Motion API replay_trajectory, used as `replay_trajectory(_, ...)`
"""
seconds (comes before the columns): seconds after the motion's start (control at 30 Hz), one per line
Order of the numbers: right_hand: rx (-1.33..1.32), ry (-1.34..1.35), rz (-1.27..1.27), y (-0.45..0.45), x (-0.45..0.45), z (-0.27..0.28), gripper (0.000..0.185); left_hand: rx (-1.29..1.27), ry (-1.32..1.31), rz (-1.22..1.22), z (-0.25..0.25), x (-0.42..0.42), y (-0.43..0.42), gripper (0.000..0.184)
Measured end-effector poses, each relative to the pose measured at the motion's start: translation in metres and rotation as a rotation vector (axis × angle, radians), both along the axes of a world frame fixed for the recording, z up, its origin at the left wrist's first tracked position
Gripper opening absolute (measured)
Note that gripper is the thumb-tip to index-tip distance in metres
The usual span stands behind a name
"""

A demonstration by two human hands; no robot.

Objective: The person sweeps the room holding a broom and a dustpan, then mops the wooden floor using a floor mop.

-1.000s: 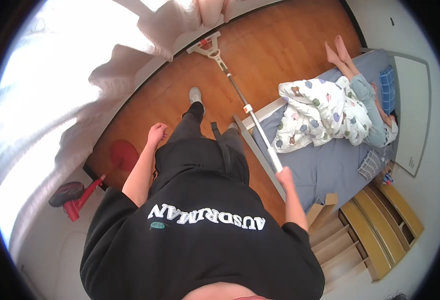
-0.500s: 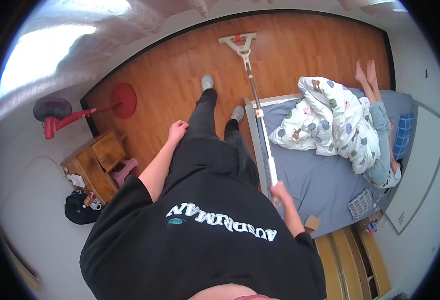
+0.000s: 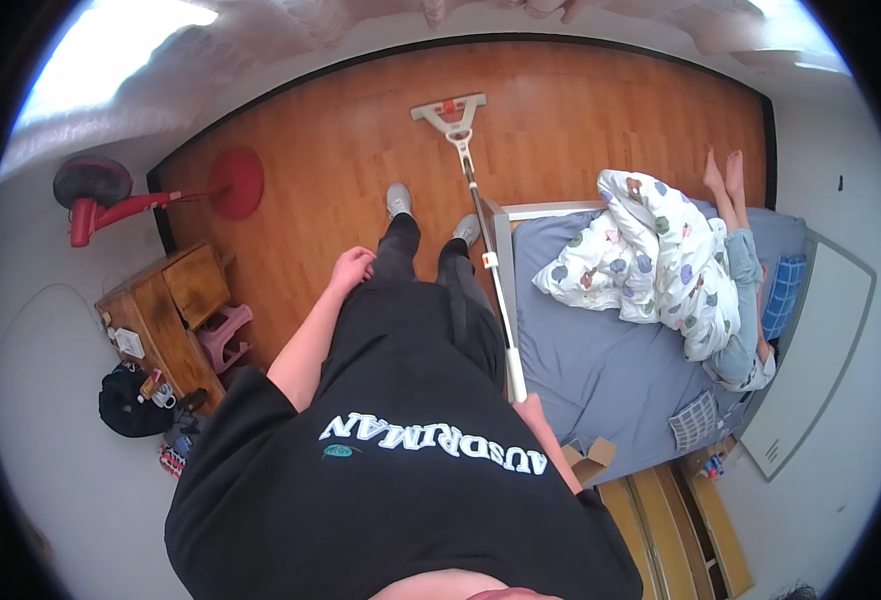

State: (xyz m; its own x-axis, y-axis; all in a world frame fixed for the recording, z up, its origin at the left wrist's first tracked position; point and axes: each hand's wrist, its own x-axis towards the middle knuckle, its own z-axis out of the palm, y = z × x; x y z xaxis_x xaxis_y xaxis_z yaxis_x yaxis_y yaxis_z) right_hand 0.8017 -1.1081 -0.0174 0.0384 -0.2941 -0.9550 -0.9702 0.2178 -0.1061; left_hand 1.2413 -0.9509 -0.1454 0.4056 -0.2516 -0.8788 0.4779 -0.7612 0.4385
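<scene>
My right hand [image 3: 529, 408] is wrapped round the end of the white and grey handle of a mop [image 3: 502, 300], partly hidden by the handle's end. The mop slants forward past the bed's corner, and its wide pale head [image 3: 449, 107] with a red middle rests on the wood floor [image 3: 311, 150]. My left hand [image 3: 354, 266] hangs beside my left thigh, empty, with its fingers loosely bent and partly apart.
To my right is a bed [image 3: 581, 370] with a patterned quilt [image 3: 661, 260] and a person's bare feet and legs [image 3: 731, 190]. A cardboard box [image 3: 589, 460] sits by its edge. Left are a red fan [image 3: 236, 183], a wooden cabinet [image 3: 166, 310] and a pink stool [image 3: 226, 335].
The mop head has come back toward me and a little left, as my right hand drew the handle back toward my body. My feet are closer together. My left hand stays by my thigh.
</scene>
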Motion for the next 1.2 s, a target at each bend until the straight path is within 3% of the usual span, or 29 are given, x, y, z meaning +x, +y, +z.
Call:
replay_trajectory(0.2,0.119,-0.074,-0.153,-0.037,0.075,-0.073,0.016,0.143,0.021,0.152,-0.004,0.023,0.061,0.012)
replay_trajectory(0.33,0.188,-0.069,-0.186,-0.043,0.15,-0.065,0.015,0.139,0.012,0.15,-0.019,0.024,0.079,0.013)
replay_trajectory(0.43,0.053,-0.128,-0.121,-0.028,0.172,-0.068,0.014,0.109,-0.008,0.041,-0.027,0.027,0.069,0.014)
replay_trajectory(0.6,0.346,-0.082,-0.251,-0.031,0.17,-0.036,0.015,0.024,0.026,0.012,-0.042,0.046,0.053,0.016)
replay_trajectory(0.67,0.358,-0.039,-0.18,-0.029,0.156,-0.013,0.016,0.004,0.004,0.049,-0.028,0.053,0.041,0.015)
replay_trajectory(0.73,0.3,-0.047,0.124,-0.031,0.121,0.004,0.015,-0.029,-0.003,0.085,-0.022,0.056,0.033,0.014)
replay_trajectory(0.93,0.289,0.084,0.378,-0.071,0.087,0.094,0.015,-0.079,-0.021,0.298,-0.038,0.026,0.074,0.014)
replay_trajectory(1.2,0.358,0.224,0.745,-0.212,0.166,0.07,0.013,0.139,0.044,0.622,-0.055,-0.045,0.151,0.011)
